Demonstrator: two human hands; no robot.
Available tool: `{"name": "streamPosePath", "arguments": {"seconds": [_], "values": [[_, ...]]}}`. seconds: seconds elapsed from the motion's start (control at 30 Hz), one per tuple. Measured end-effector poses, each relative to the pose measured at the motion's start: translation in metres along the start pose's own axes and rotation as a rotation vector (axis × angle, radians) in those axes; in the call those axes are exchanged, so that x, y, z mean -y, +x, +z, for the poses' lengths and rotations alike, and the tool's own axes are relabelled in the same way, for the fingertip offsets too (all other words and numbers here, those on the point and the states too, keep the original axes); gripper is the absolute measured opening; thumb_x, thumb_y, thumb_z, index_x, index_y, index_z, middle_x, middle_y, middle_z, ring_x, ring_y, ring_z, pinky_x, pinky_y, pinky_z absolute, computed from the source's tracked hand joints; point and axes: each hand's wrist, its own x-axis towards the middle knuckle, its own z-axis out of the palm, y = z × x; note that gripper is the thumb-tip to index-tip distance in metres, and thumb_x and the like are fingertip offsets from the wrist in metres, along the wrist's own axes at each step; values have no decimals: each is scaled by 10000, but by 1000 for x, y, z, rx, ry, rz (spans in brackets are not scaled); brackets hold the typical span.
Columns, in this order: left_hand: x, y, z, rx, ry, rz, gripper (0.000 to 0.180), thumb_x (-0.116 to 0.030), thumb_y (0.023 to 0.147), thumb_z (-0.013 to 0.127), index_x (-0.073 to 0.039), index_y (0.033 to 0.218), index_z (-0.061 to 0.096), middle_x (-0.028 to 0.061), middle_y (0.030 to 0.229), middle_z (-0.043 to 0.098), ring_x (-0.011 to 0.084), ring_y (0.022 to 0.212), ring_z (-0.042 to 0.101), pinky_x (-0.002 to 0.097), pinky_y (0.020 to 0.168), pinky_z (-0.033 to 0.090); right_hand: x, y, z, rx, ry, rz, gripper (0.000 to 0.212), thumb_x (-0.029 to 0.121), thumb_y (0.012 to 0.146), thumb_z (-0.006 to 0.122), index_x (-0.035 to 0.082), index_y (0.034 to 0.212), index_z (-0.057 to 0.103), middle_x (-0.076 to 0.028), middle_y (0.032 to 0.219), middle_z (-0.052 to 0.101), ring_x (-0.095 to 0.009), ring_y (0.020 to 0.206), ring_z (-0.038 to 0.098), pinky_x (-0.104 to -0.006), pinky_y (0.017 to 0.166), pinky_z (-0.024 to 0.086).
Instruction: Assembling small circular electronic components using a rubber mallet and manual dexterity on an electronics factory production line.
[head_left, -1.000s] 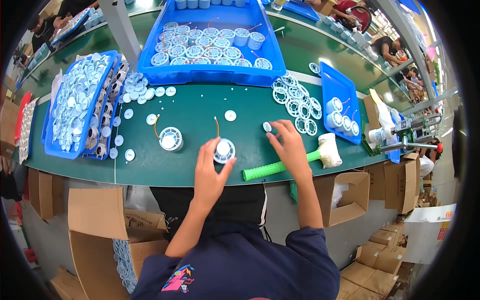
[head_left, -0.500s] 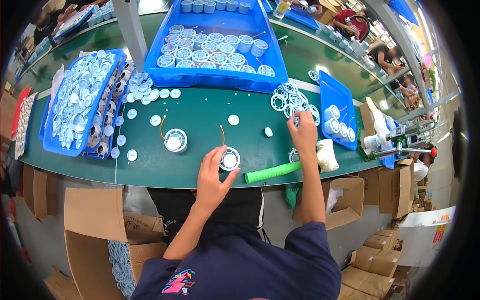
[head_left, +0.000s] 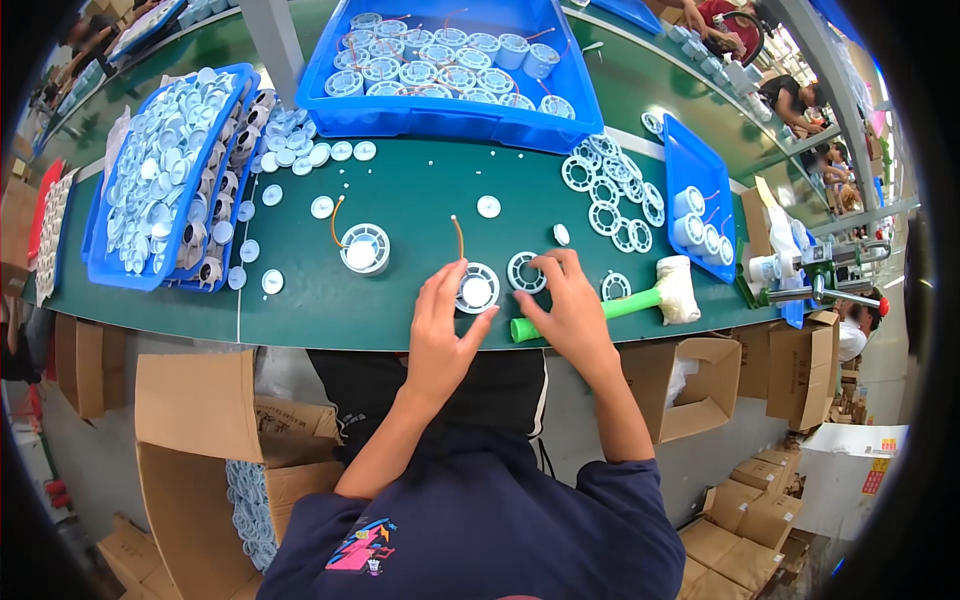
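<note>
A light-blue round plastic housing (head_left: 479, 288), with a white disc at its centre and an orange wire rising behind it, stands near the table's front edge. My left hand (head_left: 441, 318) curls round its left and near sides, fingers and thumb closed on it. Just to the right, my right hand (head_left: 572, 312) pinches a light-blue spoked plastic ring (head_left: 524, 273) by its right side, slightly apart from the housing. A second wired housing (head_left: 365, 250) stands to the left. Behind my right hand lies a heap of similar rings (head_left: 603, 190).
A green-handled mallet (head_left: 640, 300) lies right of my right hand, beside a single ring (head_left: 615, 286). A large blue bin (head_left: 450, 124) of wired housings stands behind. Blue trays flank the table, the left one heaped with small discs (head_left: 160, 180). A clamp (head_left: 820, 280) stands far right.
My right hand has come from the ring heap toward the front and left, bringing a ring beside the housing. My left hand remains at the housing. The whole view has shifted slightly.
</note>
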Motion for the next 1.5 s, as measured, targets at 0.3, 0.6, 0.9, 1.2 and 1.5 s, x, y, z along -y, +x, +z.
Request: {"name": "streamPosePath", "arguments": {"seconds": [0.3,0.6,0.9,1.2,1.5], "values": [[9,8,-7,111,79,71,712,-140,847,825,-6,1459,487,195,1365,583,375,1176,614,457,970,506,-4,9,13,-130,-98,-95,624,135,815,810,4,1355,525,-180,1344,574,-392,1144,548,-463,961,502],[10,4,-6,65,52,-30,840,-127,807,863,-23,1512,417,163,1320,650,354,1168,644,438,1003,503,11,11,3,-93,329,-2,618,56,823,778,-23,1382,524,-210,1289,607,-409,1182,615,-445,1004,527],[9,2,-6,71,10,-21,924,-31,754,856,-16,1543,376,147,1327,659,388,1159,643,460,991,502,42,6,5,30,227,-316,699,6,803,770,-16,1442,486,-204,1396,588,-400,1261,585,-456,1035,515],[12,1,-6,51,34,17,923,-16,748,851,-21,1542,382,155,1320,654,394,1152,642,453,982,508,45,12,2,53,238,-340,648,17,808,771,-20,1404,517,-207,1380,596,-397,1244,593,-454,1010,526],[12,1,-5,74,36,15,919,-28,748,850,-19,1539,381,172,1339,636,400,1175,630,456,990,503,50,11,-1,41,160,-337,629,56,821,797,-19,1385,529,-206,1373,598,-399,1230,593,-450,1003,530]]}}
